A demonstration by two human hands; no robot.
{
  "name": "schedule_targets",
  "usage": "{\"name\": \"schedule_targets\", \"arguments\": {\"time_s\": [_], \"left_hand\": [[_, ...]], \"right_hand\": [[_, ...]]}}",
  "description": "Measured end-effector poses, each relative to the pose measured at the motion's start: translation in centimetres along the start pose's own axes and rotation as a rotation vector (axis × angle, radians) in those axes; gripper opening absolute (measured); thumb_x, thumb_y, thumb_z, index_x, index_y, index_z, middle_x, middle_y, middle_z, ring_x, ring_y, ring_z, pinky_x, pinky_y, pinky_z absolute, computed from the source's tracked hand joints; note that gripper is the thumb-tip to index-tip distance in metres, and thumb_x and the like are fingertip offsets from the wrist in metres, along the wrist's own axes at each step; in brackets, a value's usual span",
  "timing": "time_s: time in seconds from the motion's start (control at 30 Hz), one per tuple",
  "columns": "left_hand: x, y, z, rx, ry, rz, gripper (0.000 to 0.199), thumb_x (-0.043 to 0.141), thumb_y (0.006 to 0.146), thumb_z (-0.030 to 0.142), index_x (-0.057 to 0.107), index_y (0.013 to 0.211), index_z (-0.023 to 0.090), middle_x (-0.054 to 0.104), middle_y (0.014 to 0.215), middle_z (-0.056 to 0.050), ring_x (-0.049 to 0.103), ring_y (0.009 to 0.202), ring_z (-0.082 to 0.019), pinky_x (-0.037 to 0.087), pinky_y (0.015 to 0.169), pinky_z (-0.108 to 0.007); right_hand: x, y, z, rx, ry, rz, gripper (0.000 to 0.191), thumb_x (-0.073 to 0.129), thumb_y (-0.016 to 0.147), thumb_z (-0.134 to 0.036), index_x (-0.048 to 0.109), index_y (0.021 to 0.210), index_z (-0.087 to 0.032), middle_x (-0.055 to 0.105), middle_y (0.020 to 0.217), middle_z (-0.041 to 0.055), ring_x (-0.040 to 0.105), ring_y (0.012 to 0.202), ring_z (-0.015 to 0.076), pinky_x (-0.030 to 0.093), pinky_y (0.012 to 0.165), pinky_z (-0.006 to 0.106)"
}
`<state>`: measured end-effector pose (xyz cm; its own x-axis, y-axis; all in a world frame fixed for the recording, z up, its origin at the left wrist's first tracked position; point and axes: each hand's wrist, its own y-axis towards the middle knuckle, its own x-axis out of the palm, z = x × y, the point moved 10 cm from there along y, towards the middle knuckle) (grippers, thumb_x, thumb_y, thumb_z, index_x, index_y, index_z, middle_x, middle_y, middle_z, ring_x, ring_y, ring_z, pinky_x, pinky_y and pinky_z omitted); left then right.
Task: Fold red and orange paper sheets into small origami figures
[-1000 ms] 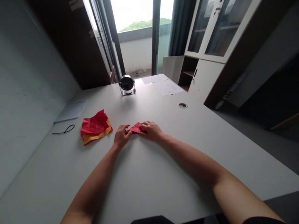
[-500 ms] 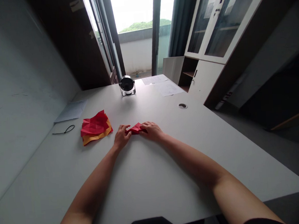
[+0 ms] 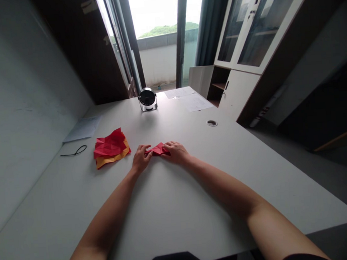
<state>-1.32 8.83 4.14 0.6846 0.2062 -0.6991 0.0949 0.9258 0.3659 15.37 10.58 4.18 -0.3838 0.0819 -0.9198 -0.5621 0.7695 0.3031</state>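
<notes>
A small piece of folded red paper (image 3: 157, 149) lies on the white table between my two hands, with a pointed peak standing up near its right side. My left hand (image 3: 141, 158) grips its left end, thumb at the near edge and index finger curved over the far side. At the right end, my right hand (image 3: 175, 151) holds the paper between thumb and fingers. Its fingers cover that end, so the folds beneath are hidden. Left of my hands lie creased red sheets (image 3: 110, 145) on top of a creased orange sheet (image 3: 113, 159).
A black cable tie loop (image 3: 76, 151) and a pale sheet (image 3: 82, 129) lie by the left wall. A round black device on a silver stand (image 3: 147, 99) is at the table's far edge. White papers (image 3: 197, 103) and a cable hole (image 3: 212, 123) are at the right.
My right fingers have shifted slightly on the red paper, and its peak leans a little to the right. My left hand stays in place.
</notes>
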Motion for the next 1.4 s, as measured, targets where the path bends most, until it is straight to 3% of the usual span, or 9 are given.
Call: {"name": "schedule_targets", "arguments": {"time_s": [0.83,1.17,1.4], "left_hand": [[0.2,0.2,-0.6,-0.003,-0.072,0.023,0.034,0.060,0.085,0.020,0.064,0.119,0.022,0.060,0.112,-0.008,0.063,0.085,-0.018,0.054,0.072,-0.029],[0.1,0.2,-0.9,-0.026,-0.091,0.032,0.030,0.062,0.087,0.030,0.064,0.116,0.022,0.062,0.103,-0.007,0.063,0.080,-0.018,0.052,0.071,-0.031],[0.5,0.3,-1.2,-0.040,-0.051,0.009,0.035,0.062,0.083,0.021,0.064,0.117,0.022,0.062,0.104,-0.007,0.063,0.080,-0.018,0.052,0.073,-0.031]], "right_hand": [[-0.1,0.1,-0.6,0.010,-0.077,-0.014,0.027,0.053,0.097,-0.042,0.067,0.103,-0.019,0.069,0.106,0.0102,0.061,0.101,0.0233,0.039,0.088,0.032],[0.1,0.2,-0.6,-0.008,-0.064,0.016,0.028,0.051,0.099,-0.042,0.067,0.100,-0.018,0.070,0.101,0.0104,0.062,0.097,0.0228,0.038,0.088,0.032],[0.0,0.3,-0.7,0.010,-0.062,0.002,0.028,0.051,0.099,-0.040,0.068,0.100,-0.018,0.070,0.101,0.0113,0.062,0.097,0.0226,0.038,0.089,0.032]]}}
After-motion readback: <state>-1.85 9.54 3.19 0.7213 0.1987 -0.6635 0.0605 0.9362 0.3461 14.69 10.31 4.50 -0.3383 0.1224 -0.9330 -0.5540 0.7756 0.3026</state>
